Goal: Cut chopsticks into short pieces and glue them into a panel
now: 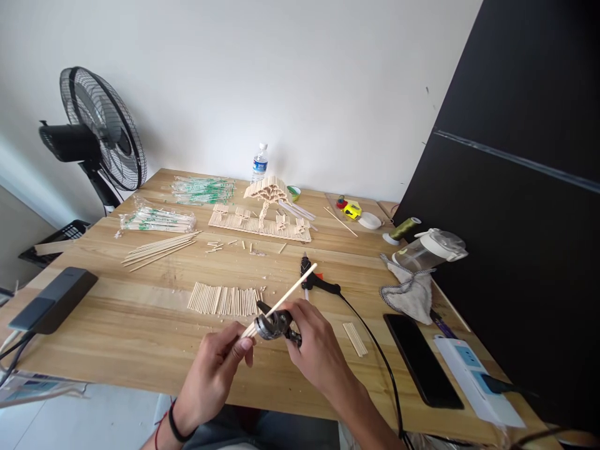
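Note:
My left hand [216, 365], low in the middle, is closed round thin wooden chopsticks [295, 286], one of which slants up to the right. My right hand [319, 347] grips dark hand shears [272, 325], whose curved head sits against the sticks just beyond my left fingertips. Whether the blades have closed on the wood I cannot tell. Behind my hands lies a row of short cut sticks [225, 300], side by side. A black glue gun [316, 280] rests just beyond the shears.
A stick-built model [262, 228] with a roofed middle stands at the back, before a water bottle [259, 165]. Wrapped chopsticks [157, 219] and loose ones [159, 249] lie left. Rightward are a phone [422, 359], a power strip [475, 378] and the glue gun's cord [375, 344].

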### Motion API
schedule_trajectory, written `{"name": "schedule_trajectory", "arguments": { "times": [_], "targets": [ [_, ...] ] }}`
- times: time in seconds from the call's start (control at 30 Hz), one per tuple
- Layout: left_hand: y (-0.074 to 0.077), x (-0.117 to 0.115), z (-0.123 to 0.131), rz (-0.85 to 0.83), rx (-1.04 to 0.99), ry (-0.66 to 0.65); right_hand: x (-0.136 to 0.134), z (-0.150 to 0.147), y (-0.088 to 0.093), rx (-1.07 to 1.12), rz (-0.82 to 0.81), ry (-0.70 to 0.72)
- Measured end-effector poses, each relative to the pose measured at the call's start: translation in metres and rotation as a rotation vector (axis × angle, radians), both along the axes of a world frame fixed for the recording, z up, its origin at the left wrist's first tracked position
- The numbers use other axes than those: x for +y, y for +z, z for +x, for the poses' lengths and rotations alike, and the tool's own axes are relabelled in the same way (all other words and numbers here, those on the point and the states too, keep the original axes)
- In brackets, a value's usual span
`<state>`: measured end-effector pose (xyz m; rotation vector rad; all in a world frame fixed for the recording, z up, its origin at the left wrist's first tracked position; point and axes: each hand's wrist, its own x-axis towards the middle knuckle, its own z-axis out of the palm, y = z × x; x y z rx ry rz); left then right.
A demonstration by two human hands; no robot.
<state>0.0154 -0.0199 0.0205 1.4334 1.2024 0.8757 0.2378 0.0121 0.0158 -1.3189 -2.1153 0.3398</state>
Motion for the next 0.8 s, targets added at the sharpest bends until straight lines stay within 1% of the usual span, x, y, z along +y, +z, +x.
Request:
{"name": "schedule_trajectory", "arguments": {
  "times": [0.13,0.27,0.43,0.57,0.67,0.8],
  "targets": [
    [0.003,-0.004,0.005,0.069,0.042,-0.002,0.001,-0.005,0.007,-0.055,0.066,0.035],
    [0.003,-0.007,0.004,0.166,0.1,0.033,0.003,-0.004,0.01,-0.074,0.141,0.076],
    [0.0,-0.012,0.0,0.228,0.135,0.044,0.003,-0.002,0.013,-0.098,0.215,0.082],
    [-0.004,-0.013,-0.001,0.24,0.131,0.056,0.002,-0.001,0.013,-0.143,0.222,0.067],
    [-0.005,-0.011,0.001,0.279,0.15,0.05,0.0,-0.001,0.012,-0.144,0.21,0.061],
    [-0.006,-0.008,0.005,0.343,0.2,0.075,-0.003,-0.004,0.009,-0.137,0.145,0.038]
  ]
}}
